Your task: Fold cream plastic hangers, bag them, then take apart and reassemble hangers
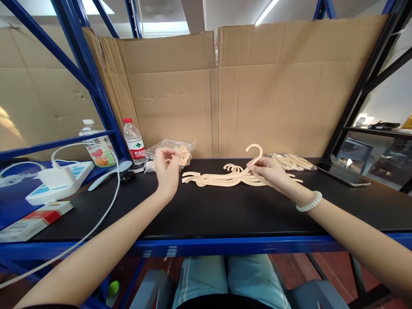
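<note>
My right hand grips a beige clothes hanger just below its hook, which points up. Beneath it, several more beige hangers lie flat in a stack on the black tabletop. To the left of that stack my left hand is raised with its fingers curled in a pinch. Whatever it may hold is too small or hidden to make out. Behind the left hand sits a clear plastic bag with beige pieces in it, partly covered by the fingers.
Another clear bag of beige pieces lies behind my right hand, with a phone farther right. A red-capped water bottle stands at the back left. A white cable loops from the power strip. Cardboard walls the back.
</note>
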Demonstrator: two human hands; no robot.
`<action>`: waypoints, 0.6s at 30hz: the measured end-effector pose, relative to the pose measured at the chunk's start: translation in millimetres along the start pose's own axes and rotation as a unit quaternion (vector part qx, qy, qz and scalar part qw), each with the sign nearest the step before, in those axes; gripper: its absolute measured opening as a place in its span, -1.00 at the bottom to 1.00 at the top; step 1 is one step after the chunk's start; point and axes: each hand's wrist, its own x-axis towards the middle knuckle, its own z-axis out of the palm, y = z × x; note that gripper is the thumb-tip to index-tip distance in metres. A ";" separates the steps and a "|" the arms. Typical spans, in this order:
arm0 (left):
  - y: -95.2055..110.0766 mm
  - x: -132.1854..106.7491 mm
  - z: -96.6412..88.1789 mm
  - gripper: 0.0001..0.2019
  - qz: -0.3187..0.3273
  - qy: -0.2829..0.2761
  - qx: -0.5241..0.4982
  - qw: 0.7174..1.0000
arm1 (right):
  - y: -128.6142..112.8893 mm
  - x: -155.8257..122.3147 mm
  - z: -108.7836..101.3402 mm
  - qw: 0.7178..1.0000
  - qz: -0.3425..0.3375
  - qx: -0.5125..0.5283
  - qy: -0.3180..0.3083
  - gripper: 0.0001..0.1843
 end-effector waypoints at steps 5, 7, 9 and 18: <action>-0.4 -26.9 6.0 -0.90 0.226 -0.390 0.202 0.870 | 11.5 -2.2 15.0 0.999 -0.016 -0.048 0.001 -0.57; -6.4 -36.6 9.2 -0.95 0.238 -0.495 0.217 0.807 | 21.3 -0.1 20.8 0.997 -0.021 -0.069 0.008 -0.58; -13.6 -41.4 11.3 -0.91 0.239 -0.541 0.227 0.774 | 30.1 2.8 24.3 0.992 -0.036 -0.117 0.006 -0.61; -25.5 -36.3 11.5 -0.82 0.268 -0.527 0.288 0.754 | 28.1 0.7 15.0 0.918 -0.119 -0.377 0.019 -0.59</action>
